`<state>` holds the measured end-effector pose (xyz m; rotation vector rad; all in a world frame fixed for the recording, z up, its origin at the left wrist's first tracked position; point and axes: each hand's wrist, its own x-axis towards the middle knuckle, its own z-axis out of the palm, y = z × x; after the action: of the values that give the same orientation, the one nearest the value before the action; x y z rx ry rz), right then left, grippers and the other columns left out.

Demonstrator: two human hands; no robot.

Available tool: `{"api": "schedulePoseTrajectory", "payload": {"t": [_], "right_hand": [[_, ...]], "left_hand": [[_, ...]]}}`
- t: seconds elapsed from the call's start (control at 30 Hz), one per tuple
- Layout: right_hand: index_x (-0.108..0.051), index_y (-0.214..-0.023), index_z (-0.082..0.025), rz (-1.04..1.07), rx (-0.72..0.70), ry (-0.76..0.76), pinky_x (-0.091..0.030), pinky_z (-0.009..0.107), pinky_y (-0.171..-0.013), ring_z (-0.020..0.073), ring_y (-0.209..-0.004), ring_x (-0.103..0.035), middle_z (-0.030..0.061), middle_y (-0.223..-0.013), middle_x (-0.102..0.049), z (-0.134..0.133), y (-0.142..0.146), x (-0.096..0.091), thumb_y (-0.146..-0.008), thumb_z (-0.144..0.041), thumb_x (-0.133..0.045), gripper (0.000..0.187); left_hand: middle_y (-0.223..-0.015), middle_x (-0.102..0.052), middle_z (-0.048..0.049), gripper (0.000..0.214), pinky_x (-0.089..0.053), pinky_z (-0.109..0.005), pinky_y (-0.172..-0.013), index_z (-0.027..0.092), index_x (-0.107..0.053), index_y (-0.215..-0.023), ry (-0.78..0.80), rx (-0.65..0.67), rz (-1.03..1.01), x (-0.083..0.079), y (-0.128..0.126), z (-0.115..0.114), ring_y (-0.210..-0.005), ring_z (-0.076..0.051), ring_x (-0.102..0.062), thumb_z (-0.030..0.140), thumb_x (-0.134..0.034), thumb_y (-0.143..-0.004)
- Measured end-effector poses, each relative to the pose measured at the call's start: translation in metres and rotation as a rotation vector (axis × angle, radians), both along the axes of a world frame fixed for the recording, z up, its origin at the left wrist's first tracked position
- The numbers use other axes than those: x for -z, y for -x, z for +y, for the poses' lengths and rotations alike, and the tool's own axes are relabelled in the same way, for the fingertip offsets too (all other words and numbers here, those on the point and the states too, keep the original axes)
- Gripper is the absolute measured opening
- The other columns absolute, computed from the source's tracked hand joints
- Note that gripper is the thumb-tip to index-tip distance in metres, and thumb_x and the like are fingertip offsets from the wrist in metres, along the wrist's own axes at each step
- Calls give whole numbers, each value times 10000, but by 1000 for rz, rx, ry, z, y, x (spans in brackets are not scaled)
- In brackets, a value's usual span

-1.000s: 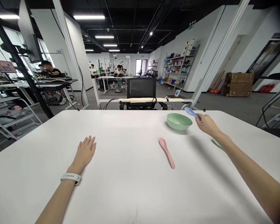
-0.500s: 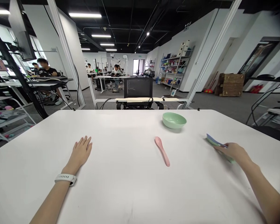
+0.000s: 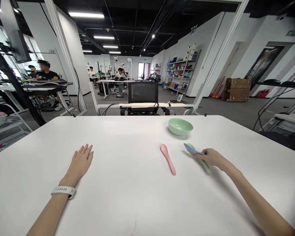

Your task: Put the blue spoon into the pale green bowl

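White table (image 3: 127, 141): left hand (image 3: 80, 160) lies flat, fingers spread, holding nothing. At 3 o'clock from the pink spoon (image 3: 167, 159), right hand (image 3: 211, 157) seems to grip a blue spoon (image 3: 193, 148) (green spoon (image 3: 203, 164) partly hidden beneath). Green bowl (image 3: 180, 127) sits at 1 o'clock.

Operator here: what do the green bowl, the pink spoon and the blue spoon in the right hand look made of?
The green bowl looks like opaque plastic, with a smooth matte surface and only a soft sheen, though ceramic can't be ruled out. The pink spoon seems the same: thick, solid-coloured, dull. The blue spoon in the right hand looks alike, but it is partly hidden.
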<state>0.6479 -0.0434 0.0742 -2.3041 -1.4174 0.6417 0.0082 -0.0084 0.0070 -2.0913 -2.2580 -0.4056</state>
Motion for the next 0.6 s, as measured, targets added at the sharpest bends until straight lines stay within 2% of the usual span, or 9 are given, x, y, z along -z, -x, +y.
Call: {"api": "schedulePoseTrajectory", "payload": {"t": [0.2,0.47,0.6], "right_hand": [[-415,-622,-294,-8,20,12,-333,336,-676,177,-653,-450,-34,-633,-432,-2,10,2,-806,-495,-858,520],[-473,-621,-275,-57,24,13,-385,350,-695,208,-695,-529,16,-663,-553,-6,15,-8,-816,-487,-826,456],[-506,-655,-275,-48,7,11,-404,353,-681,242,-730,-575,44,-664,-604,-5,13,-6,-798,-541,-806,426]], "left_hand": [[-1824,-494,-206,776,-345,-668,-1409,104,-593,-1690,-21,2,-4,2,0,0,-1725,-372,-455,451,-206,-1114],[-1801,-530,-212,764,-376,-674,-1389,118,-614,-1676,-42,2,-7,1,-1,-1,-1708,-373,-481,449,-227,-1106],[-1793,-543,-214,769,-384,-676,-1380,117,-625,-1666,-50,-1,-3,1,-2,0,-1698,-380,-493,452,-229,-1098]]}}
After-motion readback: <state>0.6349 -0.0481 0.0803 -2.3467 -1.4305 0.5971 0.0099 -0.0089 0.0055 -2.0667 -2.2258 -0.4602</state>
